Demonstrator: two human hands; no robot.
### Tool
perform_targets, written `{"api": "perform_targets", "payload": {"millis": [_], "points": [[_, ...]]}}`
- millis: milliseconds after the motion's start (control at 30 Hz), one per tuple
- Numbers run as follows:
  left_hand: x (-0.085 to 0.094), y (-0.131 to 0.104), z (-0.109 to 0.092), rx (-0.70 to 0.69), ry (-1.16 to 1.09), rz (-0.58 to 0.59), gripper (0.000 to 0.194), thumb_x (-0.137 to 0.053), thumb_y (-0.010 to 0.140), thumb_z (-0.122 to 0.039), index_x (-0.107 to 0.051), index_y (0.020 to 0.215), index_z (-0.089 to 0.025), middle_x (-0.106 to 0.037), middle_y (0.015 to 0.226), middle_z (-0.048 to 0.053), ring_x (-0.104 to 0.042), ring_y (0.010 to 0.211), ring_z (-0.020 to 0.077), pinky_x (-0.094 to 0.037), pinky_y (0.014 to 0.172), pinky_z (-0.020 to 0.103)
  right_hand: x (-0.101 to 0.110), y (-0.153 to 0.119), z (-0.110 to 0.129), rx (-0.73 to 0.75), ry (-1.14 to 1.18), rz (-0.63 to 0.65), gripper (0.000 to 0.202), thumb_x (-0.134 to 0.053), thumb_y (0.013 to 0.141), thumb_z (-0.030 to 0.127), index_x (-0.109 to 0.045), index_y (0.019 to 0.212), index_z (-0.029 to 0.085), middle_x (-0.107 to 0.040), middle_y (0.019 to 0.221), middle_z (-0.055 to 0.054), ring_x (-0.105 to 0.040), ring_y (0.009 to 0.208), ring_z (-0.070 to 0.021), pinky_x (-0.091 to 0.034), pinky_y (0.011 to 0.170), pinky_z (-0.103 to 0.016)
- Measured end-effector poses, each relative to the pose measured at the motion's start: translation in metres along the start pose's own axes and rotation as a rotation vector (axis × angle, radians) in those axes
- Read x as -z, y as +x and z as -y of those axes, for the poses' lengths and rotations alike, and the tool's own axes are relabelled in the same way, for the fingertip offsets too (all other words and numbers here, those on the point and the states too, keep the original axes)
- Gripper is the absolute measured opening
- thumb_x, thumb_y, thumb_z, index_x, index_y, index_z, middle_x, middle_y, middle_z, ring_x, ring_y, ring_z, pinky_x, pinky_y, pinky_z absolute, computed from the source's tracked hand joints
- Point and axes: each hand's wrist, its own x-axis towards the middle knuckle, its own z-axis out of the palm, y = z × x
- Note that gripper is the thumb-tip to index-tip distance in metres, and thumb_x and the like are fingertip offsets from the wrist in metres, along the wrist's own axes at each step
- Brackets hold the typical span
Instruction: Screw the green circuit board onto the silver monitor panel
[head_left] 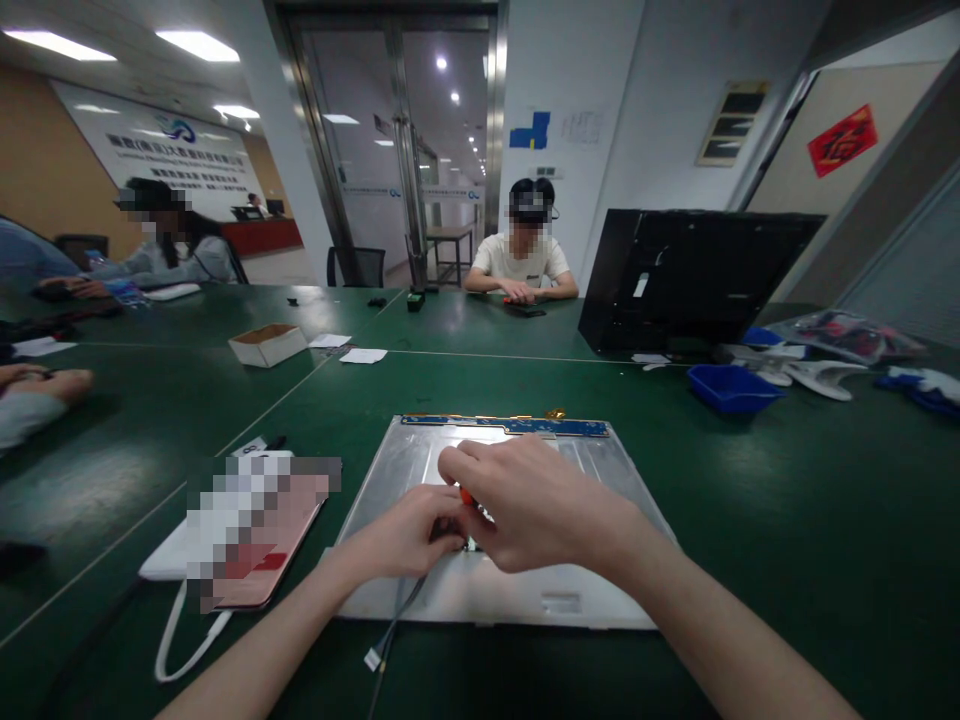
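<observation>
A flat silvery panel (pixel 517 600) lies on the green table, with a narrow blue circuit board (pixel 510 426) along its far edge. Over the panel's middle, my right hand (pixel 525 500) is closed around an orange-handled tool (pixel 466 496), whose tip is hidden. My left hand (pixel 412 530) is pinched close beside it, its fingertips low near the panel; what they grip is too small to make out. A dark cable (pixel 401 612) runs from under my left hand over the near edge and ends in a white connector (pixel 373 657).
Left of the panel lie a pink phone (pixel 281 550) and a white device (pixel 169 545) with a white cable (pixel 169 640). Farther off are an open box (pixel 268 345), a black monitor (pixel 690 280) and a blue tray (pixel 731 388). Other people sit across and at the left.
</observation>
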Motion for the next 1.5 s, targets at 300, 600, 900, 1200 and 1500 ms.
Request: {"api": "perform_targets", "payload": {"millis": [300,600,900,1200,1500], "points": [[-0.0007,-0.0008,-0.0013,0.066,-0.013,0.017,0.007,-0.055,0.075,-0.01,-0.058,0.08,-0.015,-0.062,0.079,0.003,-0.056,0.072,0.0165,-0.045,0.064,0.026,0.0004,0.0002,0.0006,-0.021,0.012,0.033,0.016,-0.053,0.077,0.024,-0.046,0.09,0.018,-0.06,0.081,-0.002,-0.047,0.059,-0.0123,-0.02,0.047,-0.027],[-0.0004,-0.0008,-0.0026,0.024,-0.024,0.009,0.013,-0.053,0.076,-0.01,-0.063,0.082,-0.016,-0.064,0.082,0.003,-0.057,0.074,0.0166,-0.046,0.067,0.027,0.0025,-0.0013,0.0029,-0.03,0.002,0.035,0.014,-0.053,0.078,0.024,-0.047,0.089,0.018,-0.059,0.072,0.0,-0.046,0.056,-0.0115,-0.02,0.045,-0.026],[-0.0006,-0.0006,-0.0002,0.027,-0.006,0.021,0.013,-0.053,0.075,-0.009,-0.062,0.081,-0.015,-0.064,0.083,0.003,-0.056,0.077,0.0177,-0.046,0.07,0.028,0.0026,-0.0022,0.005,-0.038,-0.017,0.003,0.011,-0.053,0.078,0.024,-0.049,0.086,0.019,-0.06,0.068,0.0,-0.045,0.053,-0.0111,-0.018,0.045,-0.027],[0.0006,-0.0002,-0.0027,0.072,-0.007,0.028,0.008,-0.055,0.076,-0.011,-0.06,0.081,-0.015,-0.064,0.083,0.003,-0.058,0.076,0.0175,-0.046,0.068,0.028,-0.0003,0.0018,0.0066,-0.18,-0.079,-0.014,0.021,-0.047,0.089,0.038,-0.054,0.088,0.018,-0.062,0.066,-0.003,-0.053,0.054,-0.0132,-0.017,0.046,-0.028],[-0.0014,0.0,-0.0024,0.118,-0.047,0.059,0.004,-0.055,0.079,-0.014,-0.059,0.079,-0.014,-0.064,0.075,0.002,-0.058,0.066,0.0154,-0.046,0.061,0.026,-0.001,0.005,0.0069,-0.191,-0.075,-0.007,0.024,-0.043,0.091,0.036,-0.057,0.081,0.019,-0.061,0.064,-0.002,-0.051,0.054,-0.0127,-0.015,0.047,-0.028]]}}
